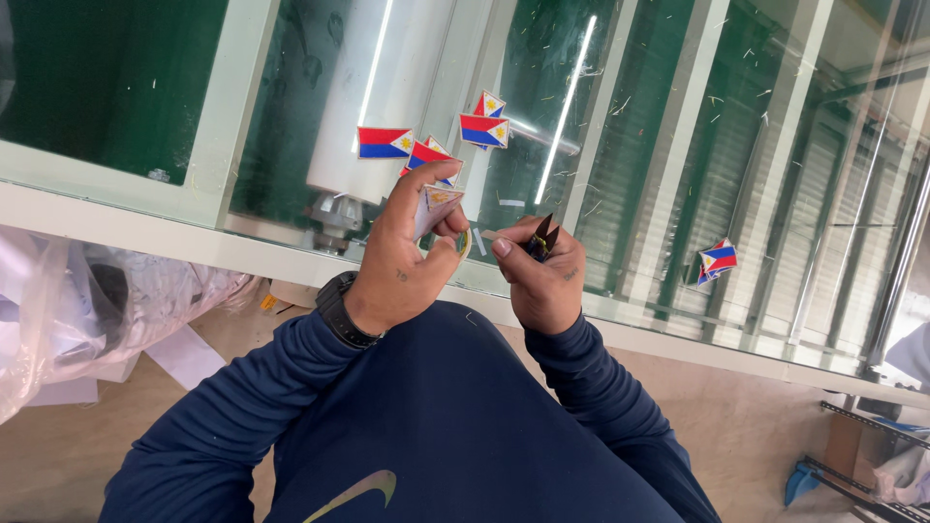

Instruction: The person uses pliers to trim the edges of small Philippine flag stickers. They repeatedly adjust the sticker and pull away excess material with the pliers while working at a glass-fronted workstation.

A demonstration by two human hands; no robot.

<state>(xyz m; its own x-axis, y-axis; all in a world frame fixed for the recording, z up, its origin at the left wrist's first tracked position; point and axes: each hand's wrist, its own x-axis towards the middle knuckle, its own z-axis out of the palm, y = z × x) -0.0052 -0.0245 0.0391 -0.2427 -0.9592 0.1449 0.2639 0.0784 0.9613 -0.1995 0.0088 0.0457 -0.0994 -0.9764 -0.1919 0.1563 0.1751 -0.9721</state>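
Observation:
My left hand (pixel 402 257) pinches a small flag patch (pixel 433 205) between thumb and fingers, its pale back turned toward me. A black watch sits on that wrist. My right hand (pixel 544 276) grips a small dark pair of snips (pixel 541 237) with its tips pointing up, close to the patch's edge. Both hands hover just over the near edge of a glass tabletop (pixel 678 145). Loose red, blue and white flag patches (pixel 385 142) lie on the glass just beyond my left hand, with two more patches (pixel 484 126) stacked further back.
A small pile of flag patches (pixel 717 261) rests on the glass to the right. The white table frame (pixel 145 228) runs along the near edge. A clear plastic bag (pixel 68 310) lies on the floor at left. Thread bits dot the glass.

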